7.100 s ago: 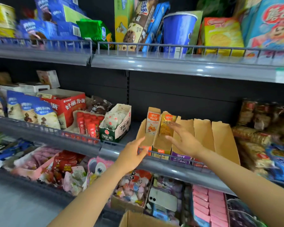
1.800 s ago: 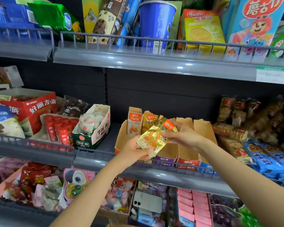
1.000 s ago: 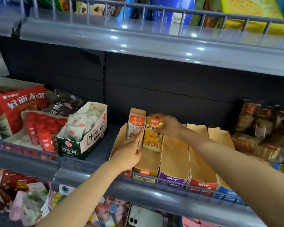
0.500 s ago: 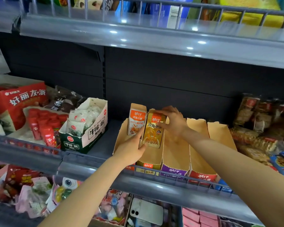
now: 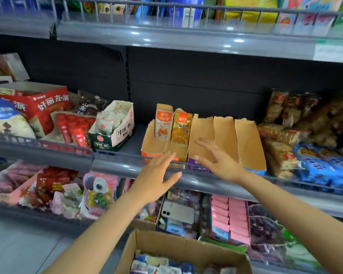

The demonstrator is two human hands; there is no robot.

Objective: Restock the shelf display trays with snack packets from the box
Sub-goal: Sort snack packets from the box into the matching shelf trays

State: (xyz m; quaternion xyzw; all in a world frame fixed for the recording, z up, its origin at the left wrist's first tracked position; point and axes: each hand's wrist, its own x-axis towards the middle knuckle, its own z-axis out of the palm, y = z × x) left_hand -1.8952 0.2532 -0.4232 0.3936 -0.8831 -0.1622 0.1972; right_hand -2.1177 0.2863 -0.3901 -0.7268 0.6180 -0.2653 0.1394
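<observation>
Both hands have let go and drawn back toward the near edge of the shelf. Half a second ago the right one was seating the gold packet and the left one was braced against the tray wall. Now the left hand [image 5: 156,175] hangs in front of the grey shelf rail [image 5: 115,167], fingers straight and spread, holding nothing. The right hand [image 5: 218,161] floats just to its right, palm down, fingers loose and apart, also empty. It is in front of the third tray [image 5: 201,131]; whether it brushes the cardboard I cannot tell.

The gold packet [image 5: 181,128] stands upright at the far end of the second tray [image 5: 176,153] from the left. Just beside it, the orange packet [image 5: 163,123] stands in the first tray [image 5: 150,143]. The two trays further right [image 5: 225,131] show bare brown cardboard inside.

Nearest, at the bottom, the cardboard box [image 5: 166,246] stands open with small blue and white packets [image 5: 156,264] in it. On the same shelf a green and white carton [image 5: 115,131] and a red box [image 5: 46,103] sit to the left. Blue wrapped snacks [image 5: 325,163] lie to the right. One shelf down, a phone [image 5: 178,211] lies beside rows of pink packets [image 5: 230,218]. Overhead, the upper shelf [image 5: 186,38] carries more goods behind a wire rail.
</observation>
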